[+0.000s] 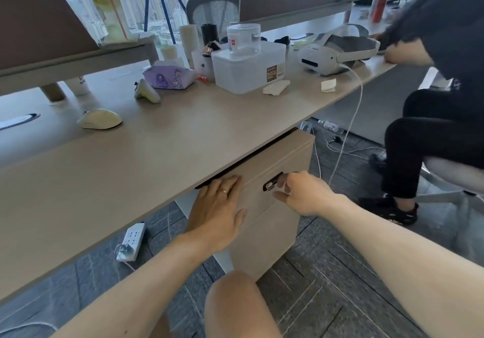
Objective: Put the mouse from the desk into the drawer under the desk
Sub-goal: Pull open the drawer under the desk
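Note:
A pale cream mouse [100, 119] lies on the beige desk [162, 143], far left and well away from both hands. Under the desk's front edge stands a beige drawer cabinet [264, 230]. Its top drawer front [285, 164] carries a small dark lock [269, 185] and looks closed. My left hand [218, 212] lies flat, palm down, on the drawer front just below the desk edge, a ring on one finger. My right hand [301, 193] rests at the drawer's right side, its fingers curled loosely beside the lock. Neither hand holds anything.
On the desk stand a clear plastic storage box [248, 70], a purple tissue pack [170, 77], a white headset [337, 52] with a cable hanging down, and crumpled tissues. A person sits on a chair at the right. A power strip [132, 240] lies on the floor.

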Motion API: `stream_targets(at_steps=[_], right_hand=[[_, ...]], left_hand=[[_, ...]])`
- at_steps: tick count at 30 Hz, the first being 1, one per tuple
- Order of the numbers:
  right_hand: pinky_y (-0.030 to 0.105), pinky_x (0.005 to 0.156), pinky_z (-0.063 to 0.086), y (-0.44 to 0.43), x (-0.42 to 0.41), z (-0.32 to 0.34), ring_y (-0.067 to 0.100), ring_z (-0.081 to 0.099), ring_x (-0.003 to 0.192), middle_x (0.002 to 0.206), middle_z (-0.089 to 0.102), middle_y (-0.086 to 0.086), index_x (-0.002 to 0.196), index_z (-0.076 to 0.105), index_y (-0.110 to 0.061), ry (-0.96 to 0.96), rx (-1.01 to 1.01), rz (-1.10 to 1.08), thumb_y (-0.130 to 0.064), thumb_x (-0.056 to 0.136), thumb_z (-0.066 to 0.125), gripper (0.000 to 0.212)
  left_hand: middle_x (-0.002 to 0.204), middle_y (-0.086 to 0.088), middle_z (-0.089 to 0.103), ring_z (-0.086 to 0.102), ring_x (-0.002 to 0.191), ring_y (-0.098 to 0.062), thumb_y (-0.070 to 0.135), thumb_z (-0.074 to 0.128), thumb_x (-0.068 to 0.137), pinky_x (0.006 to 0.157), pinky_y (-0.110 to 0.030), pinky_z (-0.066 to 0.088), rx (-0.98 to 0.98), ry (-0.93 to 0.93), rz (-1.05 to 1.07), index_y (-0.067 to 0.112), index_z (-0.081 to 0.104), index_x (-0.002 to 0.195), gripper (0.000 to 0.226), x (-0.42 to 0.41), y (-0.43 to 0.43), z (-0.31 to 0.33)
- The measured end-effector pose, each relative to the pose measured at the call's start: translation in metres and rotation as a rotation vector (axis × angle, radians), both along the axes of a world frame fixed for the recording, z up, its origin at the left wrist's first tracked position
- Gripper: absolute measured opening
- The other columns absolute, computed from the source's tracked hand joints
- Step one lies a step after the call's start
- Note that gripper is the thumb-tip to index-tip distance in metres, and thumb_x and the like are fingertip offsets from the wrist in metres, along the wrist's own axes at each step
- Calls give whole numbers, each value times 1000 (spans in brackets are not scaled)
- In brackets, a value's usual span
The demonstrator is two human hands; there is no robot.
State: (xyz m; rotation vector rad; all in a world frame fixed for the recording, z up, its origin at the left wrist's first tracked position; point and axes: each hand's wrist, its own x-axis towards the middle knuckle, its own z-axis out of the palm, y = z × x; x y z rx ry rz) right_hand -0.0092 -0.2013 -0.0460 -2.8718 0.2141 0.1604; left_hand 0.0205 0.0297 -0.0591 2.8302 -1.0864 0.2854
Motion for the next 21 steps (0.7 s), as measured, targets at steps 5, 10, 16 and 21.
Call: stream_targets(at_steps=[5,10,16,21], right_hand=[[32,79,47,10,27,-29,26,59,90,100,62,11,95,65,-12,96,291,-134,-44,100,49,36],[29,58,47,18,44,-44,22,58,61,76,65,10,94,63,-6,76,926,-536,-26,102,54,24],[27,57,44,23,39,-43,17,54,59,70,60,5,77,61,-10,69,1176,-599,-17,102,52,27],[25,55,39,28,38,-43,14,47,55,65,57,3,72,58,-12,-2,1155,-632,-17,102,51,31]], left_hand=[[159,-1,35,30,140,-21,36,44,100,113,-40,25,-65,-5,16,16,25,157,63,-2,0,-9],[153,-1,44,38,136,-22,31,46,100,108,-40,32,-95,-30,14,15,34,154,58,2,3,-14],[154,0,43,37,136,-20,33,46,100,107,-40,33,-94,-37,33,16,32,155,59,-1,0,-15],[159,2,36,30,140,-20,45,34,100,111,-39,29,-75,-5,62,18,25,157,63,-3,-2,-13]])
